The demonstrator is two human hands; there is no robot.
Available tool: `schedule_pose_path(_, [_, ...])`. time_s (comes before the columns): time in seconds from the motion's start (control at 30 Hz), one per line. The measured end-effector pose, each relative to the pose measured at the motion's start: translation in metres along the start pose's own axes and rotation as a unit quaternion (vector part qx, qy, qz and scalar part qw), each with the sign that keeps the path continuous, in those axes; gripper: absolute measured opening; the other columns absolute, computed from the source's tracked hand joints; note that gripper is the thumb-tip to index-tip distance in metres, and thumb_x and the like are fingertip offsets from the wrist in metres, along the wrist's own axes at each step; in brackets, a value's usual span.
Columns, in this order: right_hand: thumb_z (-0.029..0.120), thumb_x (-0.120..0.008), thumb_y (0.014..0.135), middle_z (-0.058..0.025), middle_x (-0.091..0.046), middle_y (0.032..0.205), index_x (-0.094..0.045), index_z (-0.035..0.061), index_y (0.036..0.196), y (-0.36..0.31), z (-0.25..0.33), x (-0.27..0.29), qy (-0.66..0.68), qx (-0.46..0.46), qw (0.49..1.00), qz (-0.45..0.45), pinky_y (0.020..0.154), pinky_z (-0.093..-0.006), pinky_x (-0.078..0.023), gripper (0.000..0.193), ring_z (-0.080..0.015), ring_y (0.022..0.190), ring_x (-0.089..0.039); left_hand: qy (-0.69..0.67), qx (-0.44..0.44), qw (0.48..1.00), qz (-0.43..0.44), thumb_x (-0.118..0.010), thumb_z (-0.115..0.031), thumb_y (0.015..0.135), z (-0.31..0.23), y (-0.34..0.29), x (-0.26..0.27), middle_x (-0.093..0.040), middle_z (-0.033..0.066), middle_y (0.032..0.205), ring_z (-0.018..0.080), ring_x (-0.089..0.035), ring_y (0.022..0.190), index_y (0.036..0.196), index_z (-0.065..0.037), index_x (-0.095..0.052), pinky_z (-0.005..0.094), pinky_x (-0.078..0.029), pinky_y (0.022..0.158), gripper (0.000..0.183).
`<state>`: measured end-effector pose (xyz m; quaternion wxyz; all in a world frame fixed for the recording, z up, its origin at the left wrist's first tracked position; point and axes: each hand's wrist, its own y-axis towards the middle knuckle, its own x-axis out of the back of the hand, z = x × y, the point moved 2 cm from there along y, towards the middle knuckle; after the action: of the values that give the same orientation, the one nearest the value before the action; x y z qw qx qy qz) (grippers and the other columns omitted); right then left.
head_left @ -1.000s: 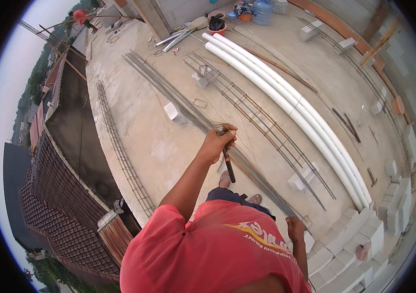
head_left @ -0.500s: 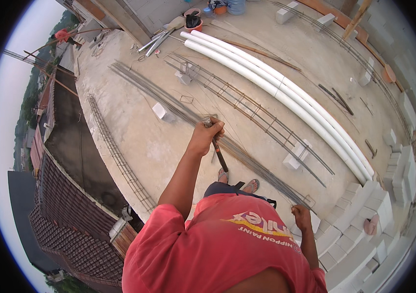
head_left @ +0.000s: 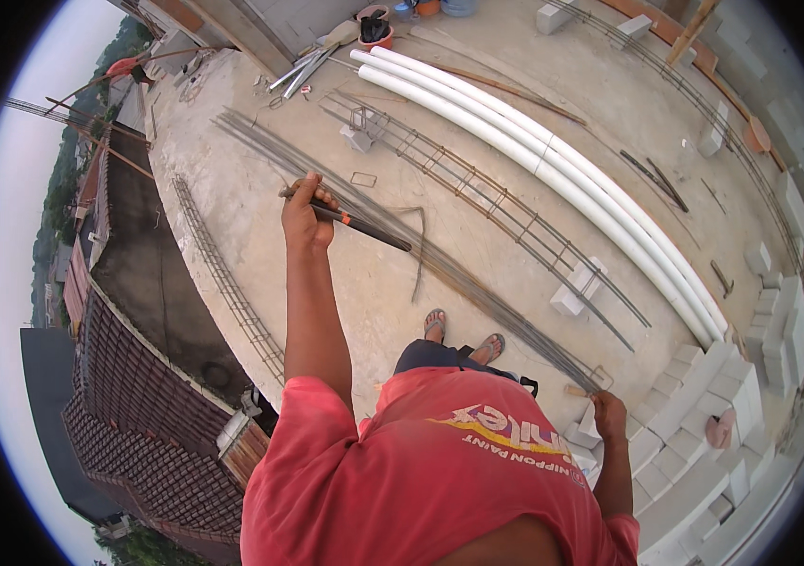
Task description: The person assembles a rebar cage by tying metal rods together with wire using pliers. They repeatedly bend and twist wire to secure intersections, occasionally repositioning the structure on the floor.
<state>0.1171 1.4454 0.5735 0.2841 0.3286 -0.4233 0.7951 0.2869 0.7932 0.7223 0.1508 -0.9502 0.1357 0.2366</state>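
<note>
My left hand [head_left: 306, 212] is raised at left of centre, closed round a hammer [head_left: 369, 230] close to its metal end. The hammer's black handle with an orange band points to the right, above a long bundle of thin steel bars [head_left: 477, 292] on the floor. Low on the right, my right hand [head_left: 607, 415] is closed beside the near end of those bars. A short light-brown wooden piece [head_left: 575, 390] sticks out from its fingers; the rest is hidden. A bent steel rod [head_left: 419, 259] lies by the bundle, near my feet in sandals.
White pipes [head_left: 524, 165] and a rebar cage [head_left: 487, 198] propped on light blocks stretch across the floor beyond the bars. Light blocks [head_left: 694, 424] are stacked at right. Another cage [head_left: 218, 259] lies along the slab's left edge, past which are tiled roofs [head_left: 152, 396]. A person [head_left: 124, 68] bends far off at left.
My left hand has moved left and up with the hammer, whose handle has swung from pointing down to pointing right. The wooden piece at my right hand now shows.
</note>
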Motion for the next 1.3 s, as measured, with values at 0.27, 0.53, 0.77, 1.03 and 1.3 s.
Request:
schedule_pose_path(0.27, [0.022,-0.057,0.085,-0.0225,-0.068,0.085,-0.070,0.0022,0.085,-0.044,-0.137,-0.005,-0.112,-0.098,0.989,0.008,0.076,-0.0482,-0.050,0.024,-0.0418,0.085,-0.064,0.044,-0.183,0.982,-0.008,-0.065,-0.017,0.094,-0.151,0.033,0.051,-0.054,0.0016,0.067,0.0138,-0.052,0.062,0.092,-0.005,-0.058,0.0303,-0.043,0.056,0.014])
schedule_pose_path(0.53, [0.017,-0.060,0.079,-0.0225,-0.070,0.082,-0.070,-0.0023,0.082,-0.074,-0.231,-0.029,-0.198,-0.244,0.946,0.080,0.071,-0.0442,-0.054,0.022,-0.0357,0.077,-0.068,0.156,-0.290,0.943,-0.053,-0.069,-0.017,0.091,-0.237,0.017,0.068,-0.062,0.0052,0.076,0.0148,-0.058,0.067,0.093,-0.003,-0.060,0.0283,-0.043,0.055,0.016])
schedule_pose_path(0.77, [0.014,-0.059,0.078,-0.0160,-0.066,0.066,-0.073,-0.0010,0.084,-0.025,-0.187,-0.046,0.110,-0.171,0.971,0.129,0.059,-0.0379,-0.048,0.021,-0.0245,0.062,-0.062,0.374,-0.319,0.870,-0.043,-0.068,-0.016,0.092,-0.235,-0.009,0.065,-0.067,0.0053,0.082,0.0116,-0.062,0.072,0.096,0.000,-0.064,0.0237,-0.043,0.059,0.017])
schedule_pose_path(1.03, [0.018,-0.056,0.085,-0.0229,-0.068,0.085,-0.070,-0.0030,0.088,0.046,-0.027,-0.023,0.081,-0.013,0.992,0.092,0.077,-0.0407,-0.049,0.026,-0.0342,0.083,-0.066,0.551,-0.151,0.818,-0.065,-0.070,-0.020,0.088,-0.142,-0.033,0.112,-0.062,0.0034,0.072,0.0099,-0.057,0.066,0.091,-0.001,-0.069,0.0275,-0.045,0.057,0.019])
schedule_pose_path(1.3, [0.022,-0.057,0.096,0.0046,-0.042,0.055,-0.064,0.0002,0.095,0.094,0.107,0.018,0.272,-0.106,0.943,0.158,0.037,-0.0224,-0.025,0.023,-0.0041,0.042,-0.033,0.598,0.061,0.798,-0.045,-0.071,-0.018,0.084,-0.008,-0.024,0.234,-0.058,0.0008,0.063,0.0098,-0.050,0.059,0.080,-0.001,-0.066,0.0295,-0.043,0.056,0.018])
